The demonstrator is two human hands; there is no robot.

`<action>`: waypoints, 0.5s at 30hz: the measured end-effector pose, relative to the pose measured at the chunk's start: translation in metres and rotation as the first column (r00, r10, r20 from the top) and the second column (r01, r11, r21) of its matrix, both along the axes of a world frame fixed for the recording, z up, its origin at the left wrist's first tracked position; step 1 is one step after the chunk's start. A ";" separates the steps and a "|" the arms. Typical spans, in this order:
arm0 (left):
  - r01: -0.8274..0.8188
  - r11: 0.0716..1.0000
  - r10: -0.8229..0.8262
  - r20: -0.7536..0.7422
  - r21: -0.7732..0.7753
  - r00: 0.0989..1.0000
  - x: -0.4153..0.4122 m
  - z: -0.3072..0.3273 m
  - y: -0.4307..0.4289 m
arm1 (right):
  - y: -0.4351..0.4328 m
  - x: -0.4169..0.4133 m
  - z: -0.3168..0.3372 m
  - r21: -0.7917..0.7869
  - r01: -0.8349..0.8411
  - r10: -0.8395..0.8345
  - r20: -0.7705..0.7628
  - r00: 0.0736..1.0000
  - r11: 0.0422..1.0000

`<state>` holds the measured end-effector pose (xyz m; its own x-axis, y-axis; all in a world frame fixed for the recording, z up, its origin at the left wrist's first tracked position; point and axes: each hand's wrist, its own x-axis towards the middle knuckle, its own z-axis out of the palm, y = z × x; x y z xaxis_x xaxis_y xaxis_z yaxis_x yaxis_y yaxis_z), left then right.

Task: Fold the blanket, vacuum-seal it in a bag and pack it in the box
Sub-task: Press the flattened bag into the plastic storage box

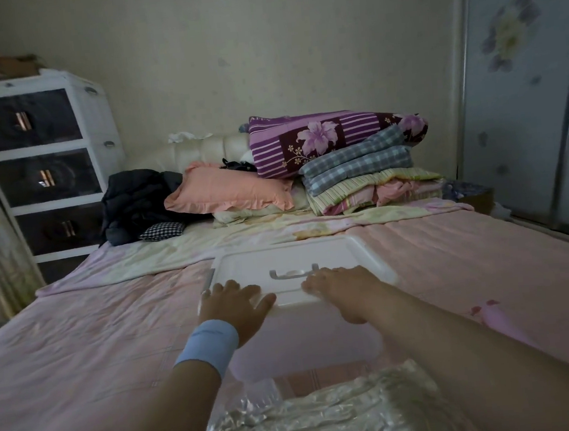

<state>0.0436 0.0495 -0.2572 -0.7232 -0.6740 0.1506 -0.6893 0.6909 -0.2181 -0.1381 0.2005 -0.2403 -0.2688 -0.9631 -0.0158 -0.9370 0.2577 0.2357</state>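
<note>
Pressing the lid (281,255) of the box (304,342), left hand (237,300) and right hand (342,284) lie flat, gripping nothing, probably to open it; sealed bag (328,414) waits near.

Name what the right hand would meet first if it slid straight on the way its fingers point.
The right hand would probably meet the handle on the box lid first, just ahead of it; depth is unclear.

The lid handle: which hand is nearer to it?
Right. The right hand lies at the right end of the handle, almost touching; the left hand rests on the lid to its lower left, apart.
</note>
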 end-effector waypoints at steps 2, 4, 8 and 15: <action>0.026 1.000 -0.026 -0.025 0.011 0.999 -0.002 0.004 0.010 | -0.002 0.009 0.011 0.089 0.090 -0.092 0.024 0.995 0.992; 0.022 0.999 -0.017 -0.116 0.042 0.993 0.003 0.007 0.017 | -0.017 0.030 0.022 0.117 0.109 -0.115 0.052 0.992 0.987; 0.034 0.992 0.007 -0.324 0.119 0.946 0.021 0.005 0.009 | -0.056 0.073 0.022 -0.147 0.017 0.013 0.197 0.980 0.989; 0.071 0.980 0.050 -0.577 0.186 0.815 0.042 -0.004 -0.025 | -0.092 0.088 -0.028 -0.175 -0.015 0.061 0.264 0.963 0.984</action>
